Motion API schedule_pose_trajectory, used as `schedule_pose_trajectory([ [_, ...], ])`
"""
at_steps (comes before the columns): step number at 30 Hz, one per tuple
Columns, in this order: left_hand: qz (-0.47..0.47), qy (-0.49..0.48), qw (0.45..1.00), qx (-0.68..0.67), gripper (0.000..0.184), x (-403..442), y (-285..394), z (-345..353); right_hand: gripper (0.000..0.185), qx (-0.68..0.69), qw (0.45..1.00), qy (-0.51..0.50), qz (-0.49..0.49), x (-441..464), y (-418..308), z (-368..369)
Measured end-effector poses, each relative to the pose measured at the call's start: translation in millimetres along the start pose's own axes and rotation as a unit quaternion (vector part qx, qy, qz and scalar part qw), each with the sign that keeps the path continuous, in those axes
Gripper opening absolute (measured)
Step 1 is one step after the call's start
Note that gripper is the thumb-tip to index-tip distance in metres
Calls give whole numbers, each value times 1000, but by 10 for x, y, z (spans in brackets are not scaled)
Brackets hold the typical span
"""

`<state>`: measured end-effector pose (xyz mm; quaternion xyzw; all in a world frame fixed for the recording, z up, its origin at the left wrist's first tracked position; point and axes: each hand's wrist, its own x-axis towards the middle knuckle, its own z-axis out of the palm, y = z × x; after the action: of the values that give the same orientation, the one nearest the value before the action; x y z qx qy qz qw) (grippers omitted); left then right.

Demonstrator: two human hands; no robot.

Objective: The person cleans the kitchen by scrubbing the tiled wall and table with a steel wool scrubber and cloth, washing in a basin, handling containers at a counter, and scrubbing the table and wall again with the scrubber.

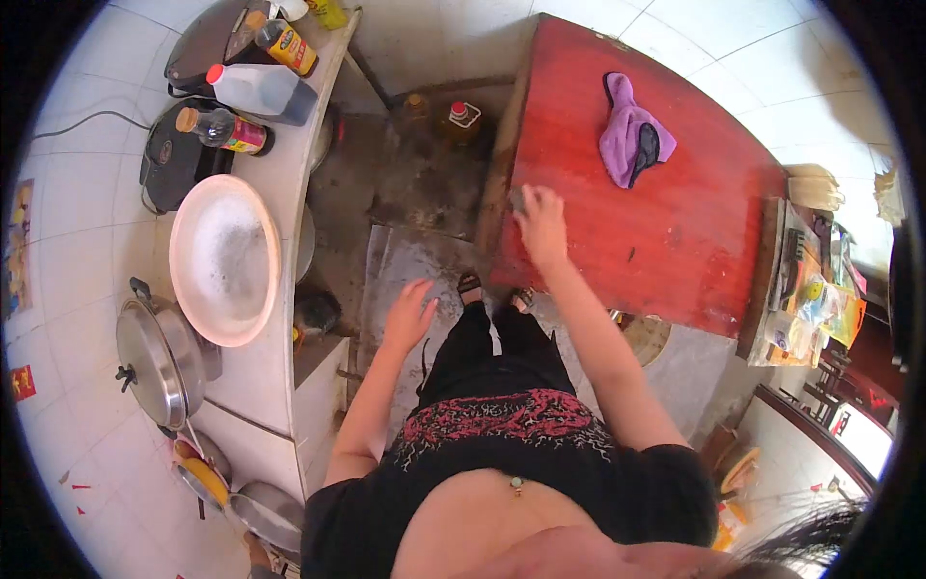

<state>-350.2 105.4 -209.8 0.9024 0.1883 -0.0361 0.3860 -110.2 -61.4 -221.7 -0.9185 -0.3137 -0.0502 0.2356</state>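
Note:
Over the near left corner of the red tabletop point(598, 246), my right hand point(542, 224) has its fingers closed on a small grey pad point(518, 200), which is mostly hidden. My left hand point(410, 314) hangs above the floor between the white counter and the red table, fingers apart and holding nothing. A crumpled purple cloth point(632, 135) with dark trim lies on the far part of the red top. Suds float in the pink basin point(273, 261) on the white counter point(260, 376).
Sauce bottles point(231, 130) and a white jug point(256, 92) stand beyond the basin. A lidded steel pot point(159, 362) is nearer me. An oil container point(463, 121) sits on the floor. Packets point(815, 299) fill a ledge at the right.

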Motion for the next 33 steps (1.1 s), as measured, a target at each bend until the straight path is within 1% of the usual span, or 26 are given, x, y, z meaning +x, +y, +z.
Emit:
schedule_pose_trajectory([
  [2,2,7,1000,-3,35,14,30,-45,44,115,992,6,59,237,366,45],
  [3,10,17,1000,-4,35,19,32,-54,50,153,967,-163,126,298,629,2],
  [4,17,30,999,-8,35,31,44,-36,50,274,915,-183,234,321,537,-194],
  [5,9,31,999,-10,35,34,38,-7,50,386,836,-199,335,269,435,-441],
  [6,-1,29,1000,-11,35,7,33,11,50,487,730,-211,430,221,371,-605],
  [7,-10,24,1000,-9,35,-27,36,28,46,377,808,-232,390,111,503,-502],
  [8,-13,22,1000,-3,35,-47,52,49,43,292,874,-190,340,40,561,-434],
  [9,-16,20,1000,5,35,-50,103,51,40,204,926,-143,284,10,545,-425],
  [10,-20,19,1000,14,35,-53,144,58,38,113,963,-94,224,-17,530,-428],
  [11,-20,16,1000,10,34,-61,165,82,31,83,979,-34,185,-42,515,-443],
  [14,-13,12,1000,-2,34,-29,219,155,33,121,991,-15,62,-69,572,-391],
  [17,-4,8,1000,-4,34,-16,338,212,39,104,994,-26,8,-169,435,-405],
  [20,-16,12,1000,9,34,-61,418,226,46,68,996,-56,-20,-573,245,-376],
  [22,-24,22,999,-2,33,-171,398,304,49,50,992,-90,-80,-810,90,-308],
  [23,-29,11,1000,4,33,-245,387,336,48,20,989,-54,-133,-762,111,-194],
  [26,-51,-8,999,12,32,-353,390,384,43,-36,988,-37,-142,-33,240,34],
  [28,-77,-14,997,0,31,-430,460,366,38,-22,996,-75,-42,489,271,-18],
  [31,-45,28,998,18,30,-506,396,375,38,-84,993,-6,-87,133,262,228],
  [32,-51,27,998,13,30,-497,386,345,38,-54,994,3,-93,-134,86,79],
  [33,-58,27,998,6,30,-500,383,317,39,-56,995,-38,-74,-405,-77,23],
])
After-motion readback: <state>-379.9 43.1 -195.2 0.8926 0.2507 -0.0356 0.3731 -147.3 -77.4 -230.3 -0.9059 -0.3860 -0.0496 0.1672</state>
